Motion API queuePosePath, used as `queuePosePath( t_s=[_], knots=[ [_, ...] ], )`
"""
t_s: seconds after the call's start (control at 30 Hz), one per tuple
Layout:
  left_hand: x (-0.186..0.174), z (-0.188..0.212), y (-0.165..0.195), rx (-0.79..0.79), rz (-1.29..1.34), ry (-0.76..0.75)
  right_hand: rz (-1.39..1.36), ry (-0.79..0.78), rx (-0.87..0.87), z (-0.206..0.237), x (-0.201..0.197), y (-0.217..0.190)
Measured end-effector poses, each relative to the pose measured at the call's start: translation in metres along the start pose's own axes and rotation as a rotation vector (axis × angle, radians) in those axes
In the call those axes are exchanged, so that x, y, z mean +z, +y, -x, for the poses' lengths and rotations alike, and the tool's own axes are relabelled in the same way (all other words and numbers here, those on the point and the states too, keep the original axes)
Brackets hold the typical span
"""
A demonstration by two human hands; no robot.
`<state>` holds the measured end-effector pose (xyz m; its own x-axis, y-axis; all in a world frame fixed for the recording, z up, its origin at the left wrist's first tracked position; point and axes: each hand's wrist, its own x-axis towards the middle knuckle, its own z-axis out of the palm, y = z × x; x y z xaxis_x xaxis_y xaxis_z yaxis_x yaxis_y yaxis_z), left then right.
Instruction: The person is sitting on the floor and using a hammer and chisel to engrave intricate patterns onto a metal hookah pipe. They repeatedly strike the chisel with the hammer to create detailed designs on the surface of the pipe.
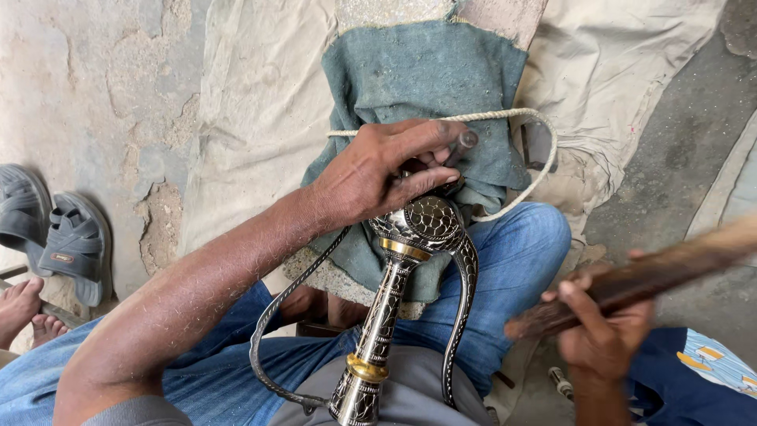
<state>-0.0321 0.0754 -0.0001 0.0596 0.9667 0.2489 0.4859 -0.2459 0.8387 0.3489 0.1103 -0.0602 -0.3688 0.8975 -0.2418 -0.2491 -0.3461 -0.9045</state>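
Note:
An ornate metal sword hilt [394,276] with engraved silver pattern, gold bands and a curved guard lies across my lap, its round pommel end resting on a block wrapped in green cloth [426,71]. My left hand [386,170] presses on that end and pinches a small dark metal punch [461,143] between thumb and fingers. My right hand [603,331] grips a long brown wooden stick [662,276], blurred by motion, raised to the right of the hilt.
A pale rope [520,118] ties the green cloth to the block. A beige canvas sheet [260,102] covers the ground behind. Grey sandals [71,241] and another person's bare foot [20,308] lie at the left. My knees are in blue jeans [520,252].

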Motion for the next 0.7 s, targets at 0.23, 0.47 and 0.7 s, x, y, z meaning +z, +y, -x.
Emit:
queuePosePath(
  t_s=[0.23, 0.47, 0.7],
  knots=[
    [0.005, 0.002, 0.0, -0.018, -0.052, -0.002, 1.394, -0.288, -0.203, -0.053, 0.089, -0.136],
    [0.008, 0.002, 0.001, -0.06, -0.017, 0.018, 1.567, -0.443, 0.083, -0.087, 0.128, -0.165],
    [0.008, -0.001, 0.003, -0.089, -0.026, 0.015, 1.47, -0.492, 0.037, -0.097, 0.117, -0.162]
  ],
)
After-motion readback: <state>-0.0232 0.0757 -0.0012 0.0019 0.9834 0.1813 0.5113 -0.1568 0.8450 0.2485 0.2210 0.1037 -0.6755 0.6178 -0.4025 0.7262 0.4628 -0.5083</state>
